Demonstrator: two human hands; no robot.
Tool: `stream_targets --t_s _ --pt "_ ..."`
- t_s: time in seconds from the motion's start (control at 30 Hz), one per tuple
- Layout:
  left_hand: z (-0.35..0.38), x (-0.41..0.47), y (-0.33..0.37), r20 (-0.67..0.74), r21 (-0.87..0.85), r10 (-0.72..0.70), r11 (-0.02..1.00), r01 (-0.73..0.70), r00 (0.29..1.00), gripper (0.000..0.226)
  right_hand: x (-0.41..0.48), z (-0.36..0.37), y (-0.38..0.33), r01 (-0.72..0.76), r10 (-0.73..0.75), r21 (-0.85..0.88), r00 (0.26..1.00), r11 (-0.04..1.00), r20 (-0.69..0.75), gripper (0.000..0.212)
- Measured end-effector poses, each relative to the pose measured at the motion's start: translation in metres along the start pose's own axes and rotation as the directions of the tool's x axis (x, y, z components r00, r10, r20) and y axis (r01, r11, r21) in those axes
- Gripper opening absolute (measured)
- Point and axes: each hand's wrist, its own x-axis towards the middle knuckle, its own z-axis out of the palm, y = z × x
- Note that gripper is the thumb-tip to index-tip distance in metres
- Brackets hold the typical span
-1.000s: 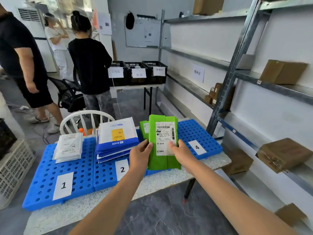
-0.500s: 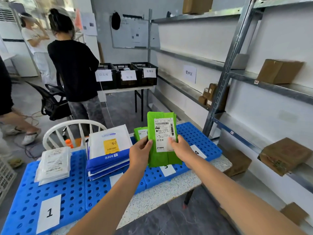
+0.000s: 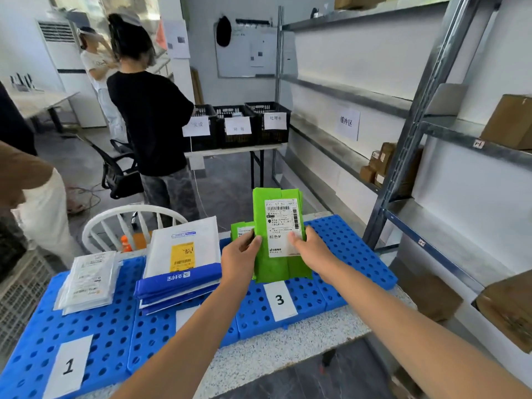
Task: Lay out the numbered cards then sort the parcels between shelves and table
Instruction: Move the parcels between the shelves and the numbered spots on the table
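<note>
Both my hands hold a green parcel [image 3: 276, 223] with a white shipping label upright above card 3 [image 3: 279, 300]. My left hand [image 3: 240, 262] grips its left edge and my right hand [image 3: 309, 250] grips its right edge, thumbs on the front. Another green parcel [image 3: 240, 230] lies behind it on the blue perforated mats [image 3: 348, 249]. Card 1 [image 3: 69, 365] lies at the near left. A stack of blue-and-white mailers [image 3: 181, 272] covers the second mat. White flat parcels [image 3: 89, 279] lie behind card 1.
Metal shelving [image 3: 414, 122] on the right holds brown cardboard boxes [image 3: 509, 120]. A white chair [image 3: 129, 226] stands behind the table. Three black labelled crates [image 3: 241, 125] sit on a far table. Three people stand at the left, one in a black shirt [image 3: 149, 122].
My view has swung back and forth; the green parcel has risen slightly, uncovering card 3. Both hands keep the same grip.
</note>
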Motion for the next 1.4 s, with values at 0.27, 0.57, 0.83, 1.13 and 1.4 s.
stream_targets --t_s 0.27,0.57,0.83,1.13,1.4 --pt "0.049 0.024 0.007 -0.073 0.01 0.002 1.0 -0.001 0.997 0.035 0.048 -0.035 0.014 0.04 -0.038 -0.033 0.998 0.999 0.048 0.037" --pt "0.095 0.03 -0.011 -0.146 0.045 -0.02 0.999 0.027 0.989 0.033 0.079 -0.061 0.048 0.044 -0.042 -0.018 0.993 0.999 0.113 0.034" --pt "0.105 0.053 -0.024 -0.146 0.083 -0.05 0.995 0.062 0.988 0.035 0.108 -0.056 0.061 -0.01 0.012 -0.019 0.99 1.0 0.137 0.036" --pt "0.102 0.095 -0.054 -0.165 0.028 -0.181 0.982 0.188 0.97 0.035 0.153 -0.03 0.069 -0.022 0.039 -0.129 0.991 0.991 0.131 0.032" --pt "0.097 0.145 -0.074 -0.13 -0.02 -0.258 0.966 0.257 0.957 0.033 0.2 -0.006 0.075 -0.093 0.131 -0.237 0.981 0.967 0.147 0.035"
